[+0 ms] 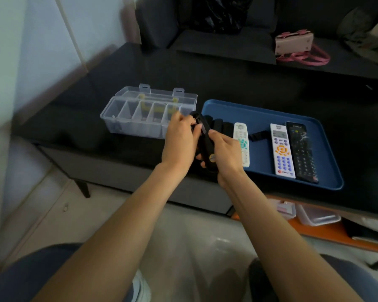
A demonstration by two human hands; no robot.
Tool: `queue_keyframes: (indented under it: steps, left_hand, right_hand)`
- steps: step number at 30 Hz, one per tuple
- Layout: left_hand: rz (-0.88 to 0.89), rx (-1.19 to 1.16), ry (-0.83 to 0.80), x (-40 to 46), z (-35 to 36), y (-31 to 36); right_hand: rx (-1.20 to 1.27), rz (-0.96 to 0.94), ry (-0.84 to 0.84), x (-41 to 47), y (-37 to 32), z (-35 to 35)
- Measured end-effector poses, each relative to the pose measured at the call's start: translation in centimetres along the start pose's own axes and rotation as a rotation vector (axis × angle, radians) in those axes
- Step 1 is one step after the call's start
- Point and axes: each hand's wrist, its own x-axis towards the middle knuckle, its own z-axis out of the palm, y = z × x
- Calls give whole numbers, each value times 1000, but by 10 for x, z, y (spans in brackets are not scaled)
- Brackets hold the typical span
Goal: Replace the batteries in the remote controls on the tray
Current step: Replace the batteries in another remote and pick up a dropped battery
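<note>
Black table (238, 83): both hands, left (180, 142), right (226, 155), fingers curled gripping black remote (205, 144); labels unreadable.

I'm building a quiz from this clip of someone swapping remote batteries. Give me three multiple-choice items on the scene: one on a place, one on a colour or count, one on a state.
1. Where does the clear compartment box stand?
A. on the tray
B. on the dark table, left of the tray
C. on the floor

2. How many remotes lie face up on the blue tray?
A. three
B. one
C. five

3. What state is the compartment box's lid in?
A. shut
B. missing
C. open, tipped back

Answers:
1 B: the box sits on the dark table beside the tray's left edge.
2 A: two white remotes and one black remote lie there with buttons showing.
3 C: the lid stands behind the open compartments.
</note>
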Motion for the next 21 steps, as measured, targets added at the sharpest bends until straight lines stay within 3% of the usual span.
queue_keyframes:
  steps: [12,21]
  left_hand:
    - [0,41,-34,-51,-18,-6]
    - [5,-25,-34,-33,-34,5]
  right_hand:
    - [-71,11,61,-50,22,5]
    - [-53,-11,70,-53,0,13]
